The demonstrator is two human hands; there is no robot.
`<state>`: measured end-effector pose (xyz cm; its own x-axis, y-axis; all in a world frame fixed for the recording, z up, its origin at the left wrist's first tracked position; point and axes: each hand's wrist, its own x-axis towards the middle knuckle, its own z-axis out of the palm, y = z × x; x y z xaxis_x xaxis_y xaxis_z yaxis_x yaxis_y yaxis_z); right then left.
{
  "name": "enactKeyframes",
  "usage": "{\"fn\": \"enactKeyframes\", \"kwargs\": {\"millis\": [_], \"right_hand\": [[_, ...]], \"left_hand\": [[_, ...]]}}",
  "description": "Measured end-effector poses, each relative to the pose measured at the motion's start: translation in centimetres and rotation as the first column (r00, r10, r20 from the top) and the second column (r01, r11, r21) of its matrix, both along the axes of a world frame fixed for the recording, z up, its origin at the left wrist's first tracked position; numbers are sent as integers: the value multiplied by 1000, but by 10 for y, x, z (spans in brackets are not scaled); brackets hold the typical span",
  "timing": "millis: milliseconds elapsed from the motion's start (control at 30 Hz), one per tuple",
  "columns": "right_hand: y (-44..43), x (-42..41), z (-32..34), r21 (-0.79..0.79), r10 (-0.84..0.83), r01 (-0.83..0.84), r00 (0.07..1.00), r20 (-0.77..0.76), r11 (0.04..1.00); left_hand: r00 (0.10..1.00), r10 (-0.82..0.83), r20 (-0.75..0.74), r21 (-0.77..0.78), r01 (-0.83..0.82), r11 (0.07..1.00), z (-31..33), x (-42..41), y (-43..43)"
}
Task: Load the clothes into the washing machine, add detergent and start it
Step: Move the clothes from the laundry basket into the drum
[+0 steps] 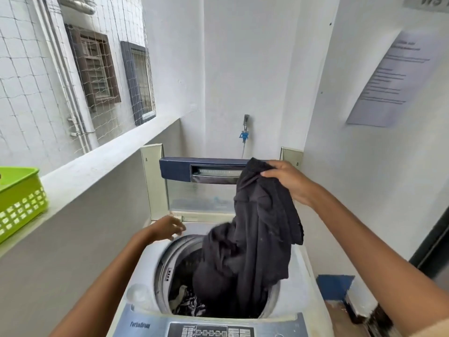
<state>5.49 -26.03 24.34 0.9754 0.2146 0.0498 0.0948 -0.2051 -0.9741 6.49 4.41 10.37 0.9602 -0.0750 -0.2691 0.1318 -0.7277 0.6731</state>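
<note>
your right hand (289,181) grips a black garment (255,239) hanging into the washing machine (145,288) at lower centre; your left hand (167,227) hovers spread, holding nothing.

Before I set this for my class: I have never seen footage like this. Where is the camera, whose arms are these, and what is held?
This is one picture from a camera worn on a person's head, looking forward and down, so both arms are the wearer's own. The right hand grips a black garment that hangs into the drum of a top-loading washing machine, its lid raised. The left hand is open near the rim and holds nothing. More clothes lie inside. A green basket stands on the ledge, left.
</note>
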Motion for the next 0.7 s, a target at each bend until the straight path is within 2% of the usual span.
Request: {"fn": "enactKeyframes", "kwargs": {"millis": [67,167,233,300,400,500,700], "right_hand": [[-2,4,9,-130,14,-6,998,66,992],[2,3,18,-378,126,-49,976,180,925],[5,3,25,-461,169,-39,955,243,886],[9,2,33,-478,180,-5,930,321,879],[12,3,42,-465,172,39,899,403,885],[12,7,44,-479,172,68,882,440,875],[10,11,33,-470,170,49,895,412,881]], "left_hand": [[999,-44,-3,-118,44,992,10,-5,-14],[990,-141,10,-242,139,960,19,-12,-40],[984,-175,30,-244,178,953,14,-10,-48],[980,-196,40,-176,200,964,2,-7,-54],[981,-189,-37,-249,174,953,-16,-6,-64],[996,-63,-61,-314,40,949,-26,-6,-67],[982,174,-73,-260,-187,947,-38,-5,-61]]}}
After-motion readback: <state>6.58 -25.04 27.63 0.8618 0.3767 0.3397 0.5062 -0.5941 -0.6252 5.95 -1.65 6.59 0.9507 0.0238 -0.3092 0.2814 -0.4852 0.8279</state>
